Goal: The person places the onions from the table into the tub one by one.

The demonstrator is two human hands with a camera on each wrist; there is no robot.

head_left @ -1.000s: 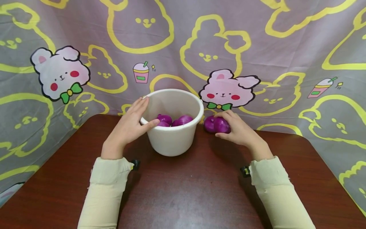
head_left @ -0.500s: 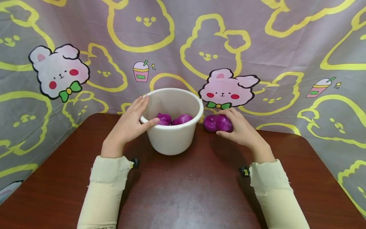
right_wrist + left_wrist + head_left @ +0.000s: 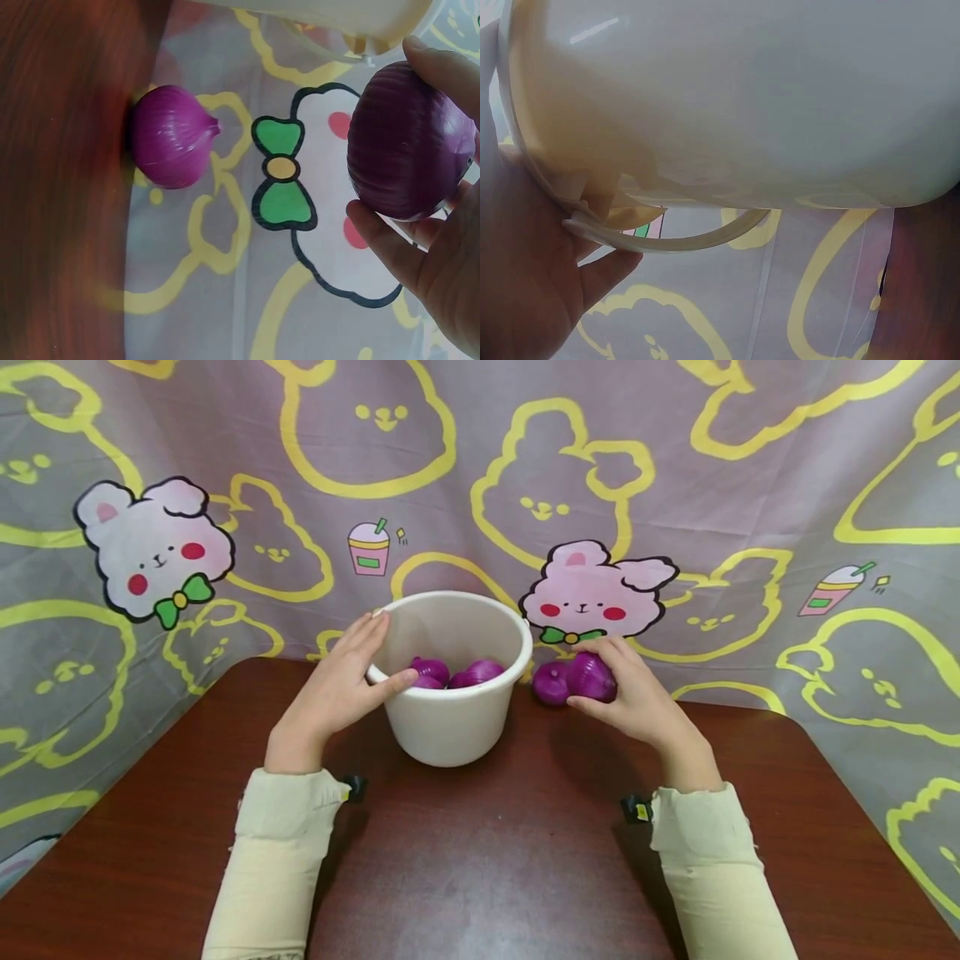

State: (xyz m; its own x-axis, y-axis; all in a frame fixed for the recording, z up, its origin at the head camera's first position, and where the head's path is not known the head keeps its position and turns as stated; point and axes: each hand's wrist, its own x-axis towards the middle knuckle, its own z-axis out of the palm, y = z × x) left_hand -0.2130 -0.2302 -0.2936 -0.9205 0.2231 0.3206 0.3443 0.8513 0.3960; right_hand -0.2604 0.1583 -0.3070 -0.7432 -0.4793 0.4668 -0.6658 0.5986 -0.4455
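Observation:
A white bucket (image 3: 450,731) stands on the table with several purple onions (image 3: 480,673) inside it. At its left side my left hand (image 3: 337,685) holds the rim, thumb over the front edge. The left wrist view shows those fingers by the bucket's handle (image 3: 690,241). My right hand (image 3: 633,693) grips a purple onion (image 3: 409,142) between thumb and fingers, held up off the table. Just left of it, another onion (image 3: 551,683) rests on the table near the bucket.
The dark brown table (image 3: 480,860) ends at the back against a hanging cloth (image 3: 435,443) printed with cartoon bunnies and yellow outlines. The cloth also borders both sides.
My right hand has drawn the onion slightly right and up, away from the onion beside it. My left hand and the bucket look unmoved.

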